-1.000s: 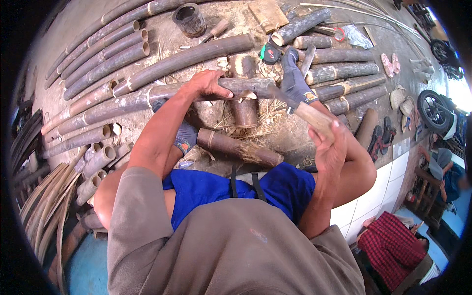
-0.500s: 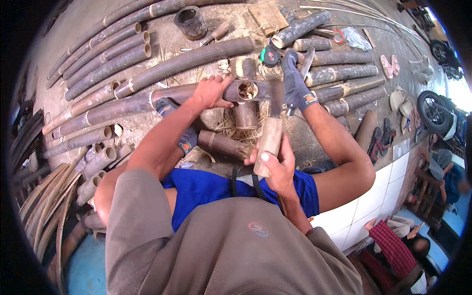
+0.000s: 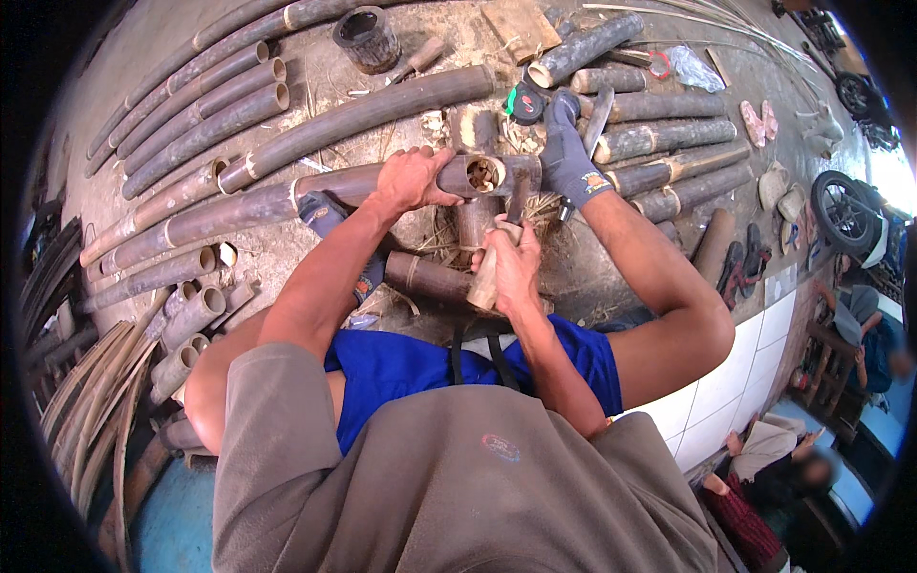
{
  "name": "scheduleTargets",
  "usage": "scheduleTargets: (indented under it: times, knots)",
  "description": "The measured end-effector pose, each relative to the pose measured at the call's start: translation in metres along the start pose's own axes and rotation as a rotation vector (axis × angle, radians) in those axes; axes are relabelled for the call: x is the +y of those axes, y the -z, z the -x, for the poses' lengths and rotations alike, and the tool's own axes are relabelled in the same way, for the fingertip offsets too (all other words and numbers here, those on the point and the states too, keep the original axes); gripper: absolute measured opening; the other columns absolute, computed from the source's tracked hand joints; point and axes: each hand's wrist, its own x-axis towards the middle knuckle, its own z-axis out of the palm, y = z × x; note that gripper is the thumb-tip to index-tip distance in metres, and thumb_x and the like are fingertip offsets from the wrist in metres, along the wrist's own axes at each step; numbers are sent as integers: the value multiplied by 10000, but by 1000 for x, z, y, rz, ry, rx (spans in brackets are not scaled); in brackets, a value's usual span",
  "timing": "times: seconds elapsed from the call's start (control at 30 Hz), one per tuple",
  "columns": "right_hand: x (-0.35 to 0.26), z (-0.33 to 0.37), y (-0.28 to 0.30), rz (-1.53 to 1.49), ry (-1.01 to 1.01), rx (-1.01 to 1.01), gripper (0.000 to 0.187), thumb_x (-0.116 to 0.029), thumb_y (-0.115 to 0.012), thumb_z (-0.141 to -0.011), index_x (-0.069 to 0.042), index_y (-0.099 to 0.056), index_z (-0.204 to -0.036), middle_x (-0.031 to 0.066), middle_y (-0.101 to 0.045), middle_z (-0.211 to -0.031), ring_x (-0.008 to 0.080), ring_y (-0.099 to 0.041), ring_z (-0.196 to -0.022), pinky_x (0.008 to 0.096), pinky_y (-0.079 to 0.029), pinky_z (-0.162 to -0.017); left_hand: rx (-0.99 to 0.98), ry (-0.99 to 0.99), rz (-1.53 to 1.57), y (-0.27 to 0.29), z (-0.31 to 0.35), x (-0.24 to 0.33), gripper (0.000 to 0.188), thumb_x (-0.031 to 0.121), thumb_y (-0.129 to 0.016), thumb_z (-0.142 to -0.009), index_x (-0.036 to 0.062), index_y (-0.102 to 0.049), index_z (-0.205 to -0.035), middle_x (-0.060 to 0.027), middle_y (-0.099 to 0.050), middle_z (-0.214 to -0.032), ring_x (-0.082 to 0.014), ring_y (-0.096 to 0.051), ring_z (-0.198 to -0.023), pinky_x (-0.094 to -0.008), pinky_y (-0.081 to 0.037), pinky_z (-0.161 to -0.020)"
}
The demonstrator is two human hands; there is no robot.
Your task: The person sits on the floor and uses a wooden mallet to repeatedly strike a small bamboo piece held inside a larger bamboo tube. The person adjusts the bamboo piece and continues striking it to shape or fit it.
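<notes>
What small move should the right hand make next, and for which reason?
Probably the right hand should shift the blade left to the edge of the hole in the bamboo pole: the blade lies over the pole just right of the hole, ragged bits show inside it, and the left hand holds the pole on the other side.

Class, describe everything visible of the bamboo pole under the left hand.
The pole looks like brown-grey bamboo, long, slightly curved and ringed by paler joints. It runs from the left to the middle, its right part lying across a short log. Near its right end a round, pale-edged hole faces up, with pale bits inside. The left hand grips it left of the hole; a blade crosses it beyond the hole, contact unclear.
</notes>
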Motion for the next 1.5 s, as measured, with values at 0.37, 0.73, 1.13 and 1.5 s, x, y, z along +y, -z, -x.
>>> scheduleTargets:
  times: [0.37,0.73,1.13,1.5]
  knots:
    - [26,-6,-25,-93,-134,122,228,-188,-666,-973,-123,-537,-1149,30,-565,-786,158,-585,-550,342,-503,-460,33,51,245,-7,-23,18,1045,910,-697,-668,30,-678,-1231,-219,-753,-1080,-390,-724,-1061,-504,-537,-954]
    - [-38,-35,26,327,-228,-90,190,-210,-684,-965,-105,-589,-1092,12,-586,-737,143,-595,-536,325,-504,-461,119,309,130,-6,-30,50,1042,932,-699,-633,65,-708,-1212,-187,-780,-949,-340,-763,-921,-460,-539,-948]
    - [-102,-91,55,784,-254,-395,322,-193,-665,-939,45,-622,-1153,54,-615,-737,158,-604,-526,342,-505,-467,292,363,165,-20,-35,55,866,881,-716,-669,83,-777,-1000,-140,-767,-819,-306,-744,-791,-442,-492,-861]
    - [-140,-139,41,1222,-198,-590,471,-235,-690,-909,91,-611,-1240,109,-661,-728,180,-648,-540,372,-523,-487,298,372,199,-22,-35,53,714,805,-701,-774,118,-795,-946,-118,-772,-845,-303,-734,-817,-445,-456,-894]
